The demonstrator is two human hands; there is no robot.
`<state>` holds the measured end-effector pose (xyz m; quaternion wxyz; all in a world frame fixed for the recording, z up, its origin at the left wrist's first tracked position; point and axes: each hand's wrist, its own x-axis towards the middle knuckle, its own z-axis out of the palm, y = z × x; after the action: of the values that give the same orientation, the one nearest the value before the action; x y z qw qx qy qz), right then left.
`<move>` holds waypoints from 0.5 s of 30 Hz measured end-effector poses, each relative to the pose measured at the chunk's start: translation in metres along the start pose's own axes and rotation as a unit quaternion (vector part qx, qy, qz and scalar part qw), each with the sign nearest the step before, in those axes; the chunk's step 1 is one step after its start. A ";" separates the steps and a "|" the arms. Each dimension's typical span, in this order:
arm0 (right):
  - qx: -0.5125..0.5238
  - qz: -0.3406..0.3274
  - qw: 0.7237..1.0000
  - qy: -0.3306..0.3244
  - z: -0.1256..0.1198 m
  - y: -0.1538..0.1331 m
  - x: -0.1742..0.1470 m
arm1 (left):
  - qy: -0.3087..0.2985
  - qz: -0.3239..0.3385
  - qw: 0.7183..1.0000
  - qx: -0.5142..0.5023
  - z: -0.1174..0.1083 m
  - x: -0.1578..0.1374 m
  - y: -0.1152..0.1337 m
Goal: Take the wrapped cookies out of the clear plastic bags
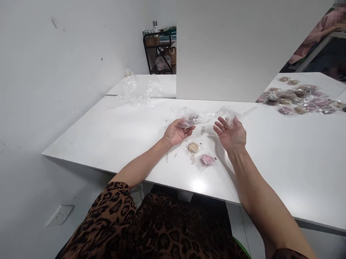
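My left hand [177, 133] is closed around a clear plastic bag [187, 111], held just above the white table. Inside the bag show a dark round cookie [194, 118] and a pinkish one [184, 123], seen through the film. My right hand [230, 135] is palm up, its fingers partly spread, with crinkled clear film [228, 113] between thumb and fingers. The film stretches across toward my left hand. Below, between my hands, lie a wrapped tan cookie [193, 147] and a wrapped pink cookie [207, 160], both flat on the table.
Crumpled clear plastic [140, 88] lies at the back left of the white table [109, 134]. Many wrapped cookies [305, 98] are heaped at the back right. A tall white panel [223, 47] stands behind. Beyond are a black shelf rack [146, 52] and, at right, a person's sleeve [314, 34].
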<state>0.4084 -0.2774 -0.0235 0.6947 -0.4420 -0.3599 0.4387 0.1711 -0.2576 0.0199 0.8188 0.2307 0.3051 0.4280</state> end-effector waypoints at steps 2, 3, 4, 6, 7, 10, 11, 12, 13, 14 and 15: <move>-0.031 0.006 0.997 0.073 -0.012 0.004 0.008 | 0.011 0.017 1.000 -0.014 -0.003 0.000 0.005; -0.047 0.005 0.991 0.125 -0.016 0.004 0.011 | 0.015 0.022 0.999 -0.017 -0.004 0.000 0.007; -0.062 -0.004 0.981 0.185 -0.019 0.002 0.013 | 0.020 0.026 0.999 -0.018 -0.004 0.001 0.008; -0.090 -0.055 0.953 0.284 -0.017 -0.006 0.011 | 0.029 0.031 0.999 -0.023 -0.004 0.001 0.009; -0.110 -0.100 0.941 0.305 -0.014 -0.011 0.007 | 0.032 0.030 0.999 -0.025 -0.004 0.001 0.008; -0.228 -0.251 0.912 0.232 0.004 -0.028 -0.015 | 0.031 0.003 0.999 -0.019 -0.001 0.001 0.004; -0.281 -0.287 0.896 0.188 0.010 -0.031 -0.023 | 0.029 -0.010 0.999 -0.013 -0.001 0.000 0.002; -0.331 -0.313 0.878 0.147 0.016 -0.034 -0.030 | 0.026 -0.022 0.999 -0.006 0.000 0.000 0.000; -0.371 -0.327 0.862 0.108 0.021 -0.034 -0.036 | 0.022 -0.031 0.999 0.001 0.000 -0.001 -0.001; -0.397 -0.333 0.852 0.073 0.025 -0.033 -0.041 | 0.016 -0.038 0.999 0.007 -0.001 -0.001 -0.003; -0.409 -0.329 0.851 0.039 0.028 -0.031 -0.044 | 0.007 -0.044 0.999 0.013 -0.001 -0.001 -0.004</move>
<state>0.3775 -0.3166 0.0102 0.5686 -0.5586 -0.6036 -0.0195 0.1718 -0.2605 0.0168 0.8315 0.2251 0.3263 0.3891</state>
